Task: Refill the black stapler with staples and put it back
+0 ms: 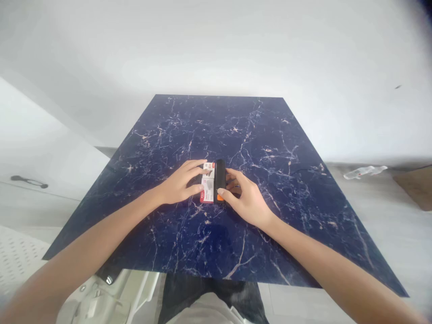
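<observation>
Two boxes [208,193] are touched by spread left fingers [195,172], and the adjacent black object [220,173] is held by curled right fingers [235,174].

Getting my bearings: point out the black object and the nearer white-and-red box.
Black object [220,175]: head view, middle of its top.
Nearer white-and-red box [208,191]: head view, its printed top face.
</observation>
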`<act>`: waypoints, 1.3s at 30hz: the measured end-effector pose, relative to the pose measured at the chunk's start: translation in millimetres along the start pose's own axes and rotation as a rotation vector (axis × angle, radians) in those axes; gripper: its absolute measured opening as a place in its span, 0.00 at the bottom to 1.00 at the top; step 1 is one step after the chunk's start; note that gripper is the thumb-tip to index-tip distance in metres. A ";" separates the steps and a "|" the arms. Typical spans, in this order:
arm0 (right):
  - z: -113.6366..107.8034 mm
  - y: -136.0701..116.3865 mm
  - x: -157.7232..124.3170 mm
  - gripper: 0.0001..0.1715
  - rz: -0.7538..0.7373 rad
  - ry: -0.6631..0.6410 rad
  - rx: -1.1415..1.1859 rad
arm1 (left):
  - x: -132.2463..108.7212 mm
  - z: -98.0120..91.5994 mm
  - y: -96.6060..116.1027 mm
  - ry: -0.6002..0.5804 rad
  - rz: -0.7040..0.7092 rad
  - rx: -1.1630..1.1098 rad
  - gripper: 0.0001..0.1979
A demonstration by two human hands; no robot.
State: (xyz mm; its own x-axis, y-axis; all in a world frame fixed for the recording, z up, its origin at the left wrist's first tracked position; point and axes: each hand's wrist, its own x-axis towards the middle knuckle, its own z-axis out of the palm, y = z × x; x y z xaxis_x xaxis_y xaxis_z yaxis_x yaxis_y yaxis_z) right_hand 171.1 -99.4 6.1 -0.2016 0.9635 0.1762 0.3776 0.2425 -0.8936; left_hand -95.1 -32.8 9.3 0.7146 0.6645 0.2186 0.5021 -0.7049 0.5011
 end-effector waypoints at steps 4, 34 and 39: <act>0.3 1.7 -0.3 0.31 0.007 -0.004 0.006 | -4.8 -4.6 0.6 -0.111 -0.048 -0.012 0.41; -39.2 1.2 19.0 0.36 0.078 0.108 -0.223 | 63.3 37.5 13.4 0.016 -0.022 0.018 0.66; -107.5 25.2 40.2 0.34 0.159 0.212 -0.353 | 152.5 69.5 25.3 0.038 0.025 -0.018 0.64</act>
State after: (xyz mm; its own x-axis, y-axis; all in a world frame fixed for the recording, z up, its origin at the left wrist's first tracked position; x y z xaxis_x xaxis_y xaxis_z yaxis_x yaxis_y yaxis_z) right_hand 269.7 -42.3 35.0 0.0598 0.9851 0.1614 0.6818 0.0778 -0.7274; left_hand 60.5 33.5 -3.0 0.7076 0.6558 0.2633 0.4752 -0.7173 0.5096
